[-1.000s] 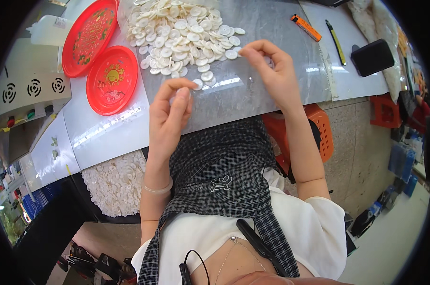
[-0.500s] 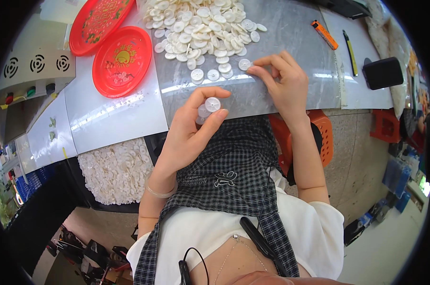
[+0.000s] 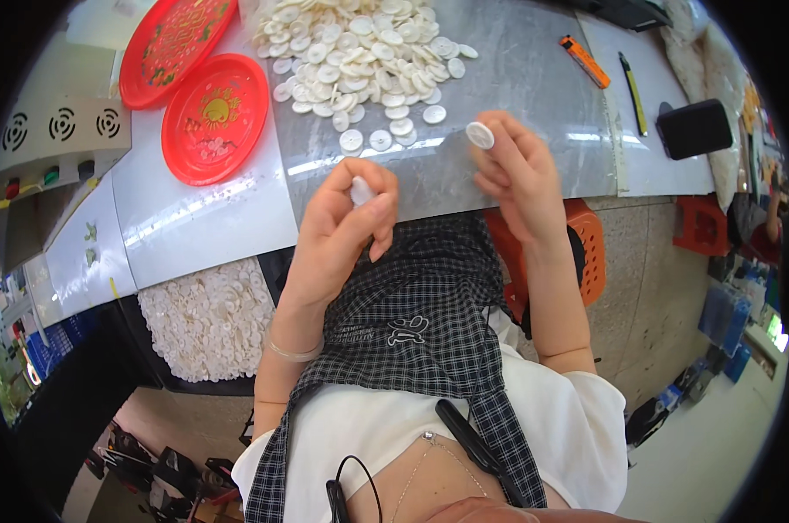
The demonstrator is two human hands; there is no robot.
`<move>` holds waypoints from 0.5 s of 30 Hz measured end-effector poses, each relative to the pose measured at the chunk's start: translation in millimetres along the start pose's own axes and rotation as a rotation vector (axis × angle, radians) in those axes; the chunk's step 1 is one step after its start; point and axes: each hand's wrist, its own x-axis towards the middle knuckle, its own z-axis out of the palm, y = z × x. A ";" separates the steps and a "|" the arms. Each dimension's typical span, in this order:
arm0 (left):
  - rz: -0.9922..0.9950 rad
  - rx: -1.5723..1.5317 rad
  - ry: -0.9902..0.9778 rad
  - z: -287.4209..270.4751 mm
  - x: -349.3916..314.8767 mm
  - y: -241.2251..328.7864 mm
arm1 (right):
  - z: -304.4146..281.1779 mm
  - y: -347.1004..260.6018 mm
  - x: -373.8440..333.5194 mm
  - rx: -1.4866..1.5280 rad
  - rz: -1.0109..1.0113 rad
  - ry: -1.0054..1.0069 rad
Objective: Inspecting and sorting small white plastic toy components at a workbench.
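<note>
My left hand (image 3: 346, 218) is curled above the table's near edge, its thumb and fingers closed round small white plastic gears (image 3: 360, 191); the fingers cover most of them. To the right, my right hand (image 3: 521, 170) pinches one round white gear (image 3: 480, 135) at the fingertips, raised and tilted so its flat face shows. That hand is slightly blurred. Beyond both hands lies a heap of the same white gears (image 3: 359, 57). Several loose ones, such as a single gear (image 3: 351, 140), lie at the heap's near side.
Two red plates (image 3: 216, 118) overlap at left, beside a grey box (image 3: 59, 144) with round vents. Farther right are an orange box cutter (image 3: 584, 61), a yellow-black knife (image 3: 634, 94) and a dark phone (image 3: 695, 129). A container of white pieces (image 3: 207, 318) stands below the table edge.
My right hand has drawn back from the loose gears, rightward and nearer, holding up a gear. My left hand has turned and closed further, hiding more of its gears. The view has shifted slightly.
</note>
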 end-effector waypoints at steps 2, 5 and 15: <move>0.005 -0.072 0.000 -5.9 1.3 -1.8 | -3.4 3.0 4.8 0.671 0.282 -0.345; 0.021 -0.129 0.064 -7.1 2.5 -1.5 | 1.9 5.2 6.8 0.851 0.381 -0.346; 0.008 0.149 0.160 -7.2 7.3 -2.0 | 0.2 8.4 7.8 0.986 0.435 -0.331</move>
